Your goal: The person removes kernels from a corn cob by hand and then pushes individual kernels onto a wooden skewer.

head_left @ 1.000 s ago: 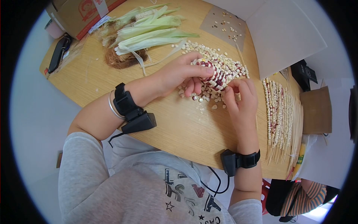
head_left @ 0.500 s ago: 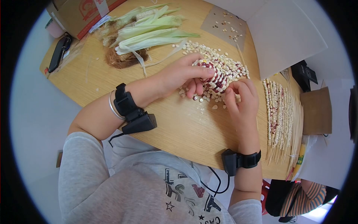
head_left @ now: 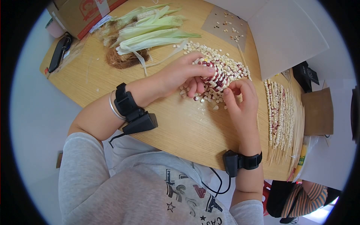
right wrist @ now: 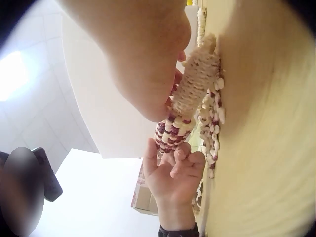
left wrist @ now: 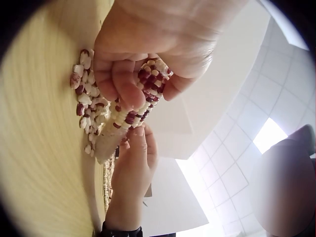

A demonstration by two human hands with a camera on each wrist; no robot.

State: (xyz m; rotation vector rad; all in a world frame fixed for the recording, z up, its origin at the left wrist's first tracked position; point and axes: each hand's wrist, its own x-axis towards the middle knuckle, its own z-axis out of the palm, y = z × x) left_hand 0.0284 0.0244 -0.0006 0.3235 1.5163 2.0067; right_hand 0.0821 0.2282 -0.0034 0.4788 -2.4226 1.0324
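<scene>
A corn cob (head_left: pixel 216 79) with dark red and cream kernels is tilted over the tabletop, held by my left hand (head_left: pixel 183 73). The left thumb lies along its upper side with fingers curled beneath. In the right wrist view, the lower part of the cob (right wrist: pixel 197 79) is stripped bare, while rows of kernels (right wrist: pixel 170 133) still cover the other end. My right hand (head_left: pixel 243 98) has its curled fingers and thumb at the kernels beside the bare part. Below both hands spreads a pile of loose kernels (head_left: pixel 234 67).
Green husks (head_left: pixel 150 37) and brown corn silk (head_left: pixel 123 60) lie at the back left, near a cardboard box (head_left: pixel 69 18). Kernels threaded on sticks (head_left: pixel 279 116) lie at the right. A grey sheet (head_left: pixel 210 26) bears scattered kernels; a white panel (head_left: pixel 285 37) stands beside it.
My right thumb has slid slightly left and down along the cob's end, and the gap between thumb and fingers looks a little wider. The left hand and cob stay nearly still.
</scene>
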